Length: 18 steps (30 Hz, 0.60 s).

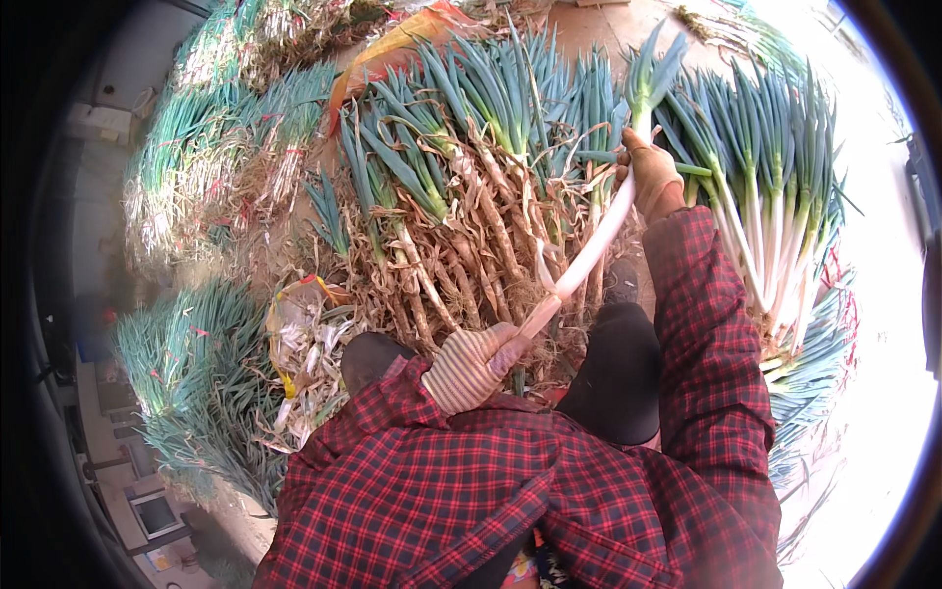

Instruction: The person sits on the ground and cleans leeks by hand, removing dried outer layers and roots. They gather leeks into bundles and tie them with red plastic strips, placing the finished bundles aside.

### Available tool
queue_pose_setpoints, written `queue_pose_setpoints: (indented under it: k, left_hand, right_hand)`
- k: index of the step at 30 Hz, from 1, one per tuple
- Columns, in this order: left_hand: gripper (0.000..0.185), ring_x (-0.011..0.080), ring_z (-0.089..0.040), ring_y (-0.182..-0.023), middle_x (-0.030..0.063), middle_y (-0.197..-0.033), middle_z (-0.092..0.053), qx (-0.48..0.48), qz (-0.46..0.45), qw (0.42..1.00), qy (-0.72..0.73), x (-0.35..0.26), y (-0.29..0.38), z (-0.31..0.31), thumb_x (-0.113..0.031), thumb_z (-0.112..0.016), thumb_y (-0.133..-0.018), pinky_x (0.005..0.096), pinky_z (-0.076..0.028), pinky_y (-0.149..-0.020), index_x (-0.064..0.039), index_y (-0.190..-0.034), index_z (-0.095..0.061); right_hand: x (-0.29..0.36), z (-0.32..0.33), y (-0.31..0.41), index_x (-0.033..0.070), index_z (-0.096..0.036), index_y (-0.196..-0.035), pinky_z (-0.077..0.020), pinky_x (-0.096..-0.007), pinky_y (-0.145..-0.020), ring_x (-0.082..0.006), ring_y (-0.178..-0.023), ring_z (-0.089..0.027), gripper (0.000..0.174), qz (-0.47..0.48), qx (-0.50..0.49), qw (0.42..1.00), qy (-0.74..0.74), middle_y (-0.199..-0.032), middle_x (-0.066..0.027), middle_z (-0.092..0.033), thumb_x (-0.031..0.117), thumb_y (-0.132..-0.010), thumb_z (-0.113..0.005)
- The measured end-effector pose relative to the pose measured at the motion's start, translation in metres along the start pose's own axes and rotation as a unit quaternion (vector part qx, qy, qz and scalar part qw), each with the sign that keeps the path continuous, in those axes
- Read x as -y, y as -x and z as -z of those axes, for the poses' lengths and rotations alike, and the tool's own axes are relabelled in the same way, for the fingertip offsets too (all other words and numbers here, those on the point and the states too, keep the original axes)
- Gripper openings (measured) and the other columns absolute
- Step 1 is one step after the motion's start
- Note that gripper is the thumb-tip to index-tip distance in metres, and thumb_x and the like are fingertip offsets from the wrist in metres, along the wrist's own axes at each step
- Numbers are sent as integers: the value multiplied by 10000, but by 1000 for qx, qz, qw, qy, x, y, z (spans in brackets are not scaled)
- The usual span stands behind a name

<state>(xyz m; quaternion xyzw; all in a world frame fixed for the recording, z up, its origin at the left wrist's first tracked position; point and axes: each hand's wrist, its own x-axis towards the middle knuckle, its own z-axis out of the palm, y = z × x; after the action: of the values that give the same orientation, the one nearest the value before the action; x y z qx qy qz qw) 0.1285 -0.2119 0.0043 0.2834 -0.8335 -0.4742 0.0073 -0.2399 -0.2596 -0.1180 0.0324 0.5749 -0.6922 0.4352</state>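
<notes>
A single leek-like green onion [593,250] slants across in front of me, its white stalk bare along most of its length. My left hand [471,366], in a striped knit glove, is closed around its lower end, where pale outer skin is bunched. Higher up, my right hand [652,174], also gloved, grips the stalk just below the green leaves. A strip of loose skin hangs from the stalk near its lower third. Beneath it lie unpeeled green onions [486,221] with dry brown skins and roots. Cleaned green onions [773,213] with white stalks lie to the right.
A clear bag of peeled skins [305,353] sits by my left knee. Tied bundles of green onions [243,147] stretch along the left, with a leafy heap [199,375] nearer. An orange mesh sack [397,44] lies behind the pile. More green onions [809,397] lie at the right.
</notes>
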Motion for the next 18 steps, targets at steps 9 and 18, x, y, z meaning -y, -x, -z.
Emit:
queue_pose_setpoints:
  k: [9,18]
  left_hand:
    - [430,237,-596,-770,95,-949,-634,-185,370,907,76,159,87,138,-286,-592,-999,378,-524,-755,-34,-1346,-564]
    - [770,315,-596,-1173,235,-1309,-591,-297,541,782,-91,259,176,207,-208,-730,-885,385,-455,-1029,-94,-1540,-341]
  right_hand:
    - [131,221,-114,19,-617,-1231,-545,-410,-644,-246,-686,-679,583,121,-226,880,400,-855,-126,-697,482,-892,-721]
    - [-34,228,-108,124,-617,-1274,-511,-373,-970,-296,-1120,-629,471,332,-170,728,575,-1178,-129,-660,244,-845,-768]
